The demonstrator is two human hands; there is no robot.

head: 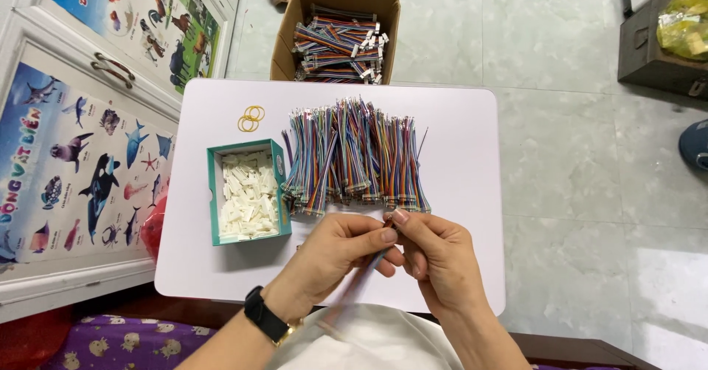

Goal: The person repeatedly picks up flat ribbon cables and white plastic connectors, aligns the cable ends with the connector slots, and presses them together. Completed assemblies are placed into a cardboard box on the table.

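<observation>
step: you're working one multicoloured wire strip [366,272] above the white table [457,156] | grip: left hand [335,256] and right hand [435,256] both pinched on its top end | next: likely needs a white connector [249,193] from the green box [214,193]

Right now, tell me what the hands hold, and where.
Both hands, left and right, pinch one multicoloured wire strip near its upper end; the exact grip is hidden.

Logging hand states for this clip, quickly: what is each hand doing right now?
Left hand: closed, pinching the multicoloured wire strip near its top end.
Right hand: closed, fingertips pinching the same wire strip's top end.
</observation>
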